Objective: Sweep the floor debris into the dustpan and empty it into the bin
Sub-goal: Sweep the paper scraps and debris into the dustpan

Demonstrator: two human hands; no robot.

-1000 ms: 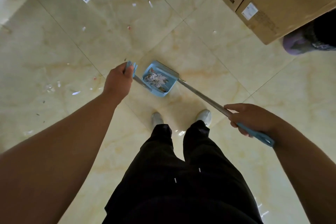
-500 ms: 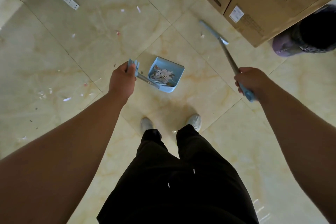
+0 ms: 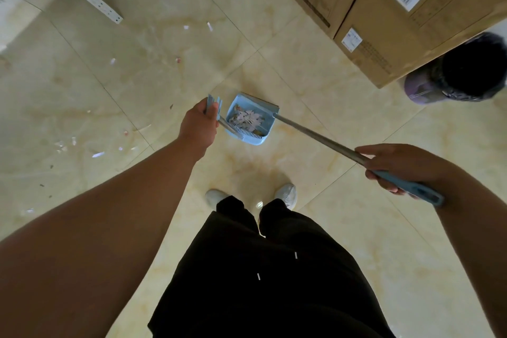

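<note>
Broom back at dustpan | left hand grips its handle | right hand grips broom

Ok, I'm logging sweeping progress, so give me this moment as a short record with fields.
left hand: grips dustpan handle
right hand: grips broom handle
dustpan: ahead of the feet, holds paper scraps
broom: far end meets the dustpan's far edge
floor: loose debris lies to the left
bin: black-lined, far right, beside boxes
progress: dustpan not yet emptied
</note>
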